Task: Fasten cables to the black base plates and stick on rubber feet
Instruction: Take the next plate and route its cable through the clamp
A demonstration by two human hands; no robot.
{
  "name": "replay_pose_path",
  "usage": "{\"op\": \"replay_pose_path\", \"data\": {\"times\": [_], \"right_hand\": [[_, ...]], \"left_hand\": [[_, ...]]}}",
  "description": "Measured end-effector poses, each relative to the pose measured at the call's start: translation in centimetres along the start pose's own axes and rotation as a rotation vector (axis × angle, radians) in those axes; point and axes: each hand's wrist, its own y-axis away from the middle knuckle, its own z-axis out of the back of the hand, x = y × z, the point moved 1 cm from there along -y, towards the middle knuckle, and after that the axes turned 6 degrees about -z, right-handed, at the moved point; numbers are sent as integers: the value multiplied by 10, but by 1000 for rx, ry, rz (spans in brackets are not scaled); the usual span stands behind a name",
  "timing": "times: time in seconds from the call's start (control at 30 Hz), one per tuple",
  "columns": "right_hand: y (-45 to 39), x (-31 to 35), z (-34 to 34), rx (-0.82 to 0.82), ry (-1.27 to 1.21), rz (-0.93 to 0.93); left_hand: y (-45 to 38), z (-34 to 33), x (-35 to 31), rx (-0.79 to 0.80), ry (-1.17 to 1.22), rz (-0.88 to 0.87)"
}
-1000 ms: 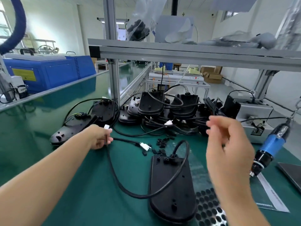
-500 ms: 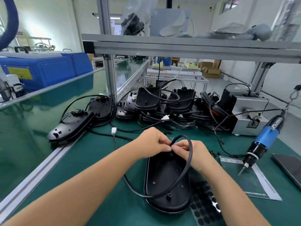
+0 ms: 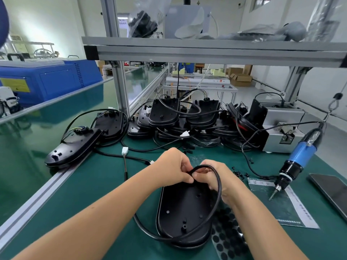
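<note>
A black oval base plate [image 3: 185,212] lies on the green mat in front of me. A black cable [image 3: 217,186] loops over its right side and curls round its near end. My left hand [image 3: 173,167] and my right hand [image 3: 216,177] meet at the plate's far end, fingers curled and pinching the cable where it enters the plate. What lies under the fingers is hidden. A sheet of black round rubber feet [image 3: 228,239] sits under the plate's right edge.
A pile of black base plates with cables [image 3: 180,117] stands behind. Two more plates [image 3: 75,145] lie at the left by the aluminium rail. A blue electric screwdriver [image 3: 298,158] hangs at the right above a plastic bag, near a grey box [image 3: 281,128] and a dark phone [image 3: 332,190].
My hands came together from apart onto the plate's far end, the left one having let go of a white connector. Since half a second ago they have stayed there, working the cable.
</note>
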Motion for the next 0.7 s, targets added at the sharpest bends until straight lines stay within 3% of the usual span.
{"op": "replay_pose_path", "data": {"times": [0.17,0.27,0.4,0.57,0.7], "right_hand": [[1,-4,1,-5,80,70],[5,-4,2,-61,159,170],[15,-4,9,19,115,221],[14,2,-2,-104,245,287],[19,0,2,-65,303,287]], "left_hand": [[3,-11,1,-94,-189,-68],[5,-13,7,-133,-119,-66],[8,-8,15,-109,57,-27],[10,-11,11,-136,21,-32],[24,-17,11,-139,5,-41]]}}
